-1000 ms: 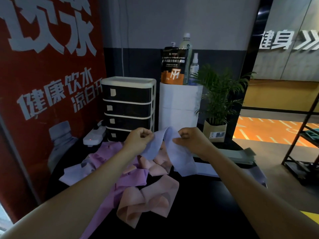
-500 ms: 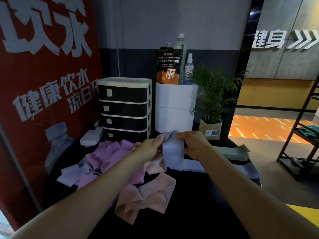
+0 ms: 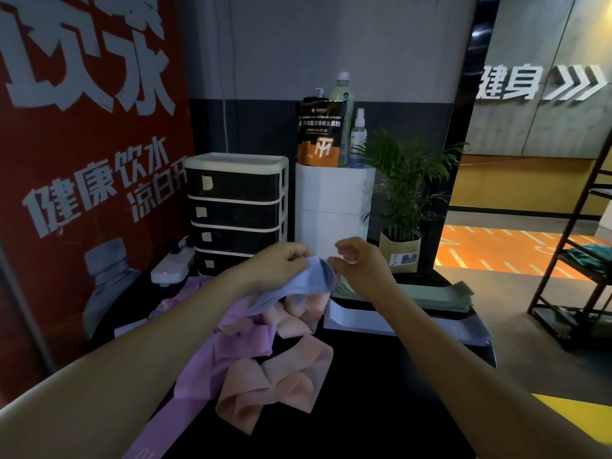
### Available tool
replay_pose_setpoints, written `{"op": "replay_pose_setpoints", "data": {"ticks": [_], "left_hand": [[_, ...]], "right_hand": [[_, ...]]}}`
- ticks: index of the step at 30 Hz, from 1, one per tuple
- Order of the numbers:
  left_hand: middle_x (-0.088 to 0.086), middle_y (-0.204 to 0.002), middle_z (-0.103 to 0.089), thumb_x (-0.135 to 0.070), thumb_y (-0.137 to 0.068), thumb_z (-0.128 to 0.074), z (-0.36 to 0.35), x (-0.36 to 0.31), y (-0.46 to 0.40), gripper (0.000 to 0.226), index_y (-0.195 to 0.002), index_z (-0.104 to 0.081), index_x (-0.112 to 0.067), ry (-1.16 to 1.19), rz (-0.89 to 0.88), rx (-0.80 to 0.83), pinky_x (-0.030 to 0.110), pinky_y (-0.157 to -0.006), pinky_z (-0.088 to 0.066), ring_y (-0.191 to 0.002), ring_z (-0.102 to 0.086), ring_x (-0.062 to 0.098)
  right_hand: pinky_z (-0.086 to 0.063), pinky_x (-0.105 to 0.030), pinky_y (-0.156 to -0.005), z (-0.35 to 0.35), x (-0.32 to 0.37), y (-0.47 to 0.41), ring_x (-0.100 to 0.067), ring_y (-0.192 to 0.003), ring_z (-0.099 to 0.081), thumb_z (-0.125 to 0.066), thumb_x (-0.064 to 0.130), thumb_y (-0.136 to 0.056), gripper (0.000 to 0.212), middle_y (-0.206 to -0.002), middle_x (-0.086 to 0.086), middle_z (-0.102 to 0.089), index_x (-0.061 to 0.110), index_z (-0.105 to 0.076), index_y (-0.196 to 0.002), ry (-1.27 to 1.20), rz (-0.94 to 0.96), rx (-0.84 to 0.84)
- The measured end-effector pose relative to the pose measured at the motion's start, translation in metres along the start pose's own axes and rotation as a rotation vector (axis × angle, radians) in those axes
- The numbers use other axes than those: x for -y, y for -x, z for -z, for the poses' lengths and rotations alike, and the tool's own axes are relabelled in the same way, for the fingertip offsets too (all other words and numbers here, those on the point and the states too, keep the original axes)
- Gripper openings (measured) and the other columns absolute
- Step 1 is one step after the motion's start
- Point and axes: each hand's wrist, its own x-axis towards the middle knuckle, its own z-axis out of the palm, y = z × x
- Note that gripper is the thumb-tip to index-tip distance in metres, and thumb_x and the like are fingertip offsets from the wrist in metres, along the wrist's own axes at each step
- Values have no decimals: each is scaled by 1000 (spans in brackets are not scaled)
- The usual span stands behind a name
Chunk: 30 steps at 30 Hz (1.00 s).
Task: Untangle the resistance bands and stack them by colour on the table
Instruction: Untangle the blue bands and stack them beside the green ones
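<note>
Fingers of your left hand [image 3: 281, 265] pinch the pale blue band [image 3: 299, 286] while your right hand [image 3: 359, 261] curls beside it, grip unclear; lifting could drag the pink bands [image 3: 278, 382] off the table [image 3: 381, 392].

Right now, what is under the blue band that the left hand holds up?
Under the blue band, pink bands and purple bands lie tangled on the black table. The left hand grips the blue one. What lies deeper in the pile is covered.
</note>
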Motion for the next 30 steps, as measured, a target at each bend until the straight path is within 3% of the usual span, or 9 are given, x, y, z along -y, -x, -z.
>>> {"op": "replay_pose_setpoints", "data": {"ticks": [3, 5, 8, 12, 16, 20, 22, 25, 30], "left_hand": [[-14, -70, -54, -9, -93, -47, 8, -8, 2, 21, -89, -63, -23, -100, -43, 68, 9, -58, -35, -59, -48, -8], [-8, -72, -59, -9, -91, -49, 10, -9, 5, 22, -85, -63, -25, -148, -81, 81, 15, -63, -38, -64, -50, -6], [8, -88, -65, -12, -90, -51, 12, -6, 9, 17, -92, -66, -19, -219, -107, 67, 28, -73, -43, -78, -56, 13], [9, -82, -62, -19, -85, -52, 10, 4, 11, 17, -94, -66, -21, -304, -101, 54, 31, -67, -41, -69, -50, 17], [-7, -80, -59, -12, -88, -51, 3, 3, 14, 22, -100, -67, -18, -310, -97, 49, 22, -66, -39, -69, -50, 2], [-4, -86, -63, -12, -88, -50, 1, -5, 13, 22, -101, -68, -15, -337, -121, 53, 30, -73, -44, -78, -54, 12], [-7, -80, -58, -13, -89, -50, 0, -7, 12, 21, -101, -67, -15, -381, -117, 56, 31, -71, -42, -75, -51, 14], [-5, -81, -60, -15, -88, -49, -2, -5, 10, 20, -98, -66, -17, -393, -94, 44, 35, -73, -45, -77, -53, 16], [-10, -84, -63, -17, -87, -49, -9, -2, 10, 21, -96, -68, -18, -316, -69, 51, 35, -79, -49, -82, -58, 12]], "right_hand": [[-42, -30, -98, 3, 10, 0, -15, -112, -51, -49, -8, -86, 41, -126, -7, -55, 5, -53, -125, 19, 156, 123], [-45, -22, -89, 1, 10, 1, -14, -106, -53, -40, -19, -81, 46, -120, -12, -59, 0, -57, -120, -7, 197, 254], [-48, -28, -82, -2, -1, 2, -12, -91, -58, -40, -22, -80, 38, -101, -15, -65, -6, -61, -108, -35, 201, 372], [-41, -8, -61, 1, -4, 11, 11, -58, -52, -43, -17, -84, 28, -75, 3, -58, -3, -63, -99, -23, 131, 443], [-31, -22, -59, 3, -5, 15, -9, -61, -39, -51, -8, -85, 12, -68, -7, -44, -3, -60, -80, 42, 122, 479], [-18, -24, -51, 8, -3, 18, -11, -55, -20, -57, 19, -91, 45, -59, -3, -20, 16, -30, -55, 41, 72, 443], [-18, -26, -52, 9, -4, 17, -12, -56, -21, -53, 26, -94, 47, -59, -4, -23, 17, -28, -55, 201, 90, 411], [-24, -26, -53, 13, -10, 18, -12, -58, -27, -54, 20, -91, 37, -62, -8, -34, 8, -41, -59, 426, 116, 418], [-25, -23, -52, 16, -12, 26, -16, -61, -33, -61, 11, -80, 28, -61, -4, -37, 7, -47, -56, 532, 139, 438]]}}
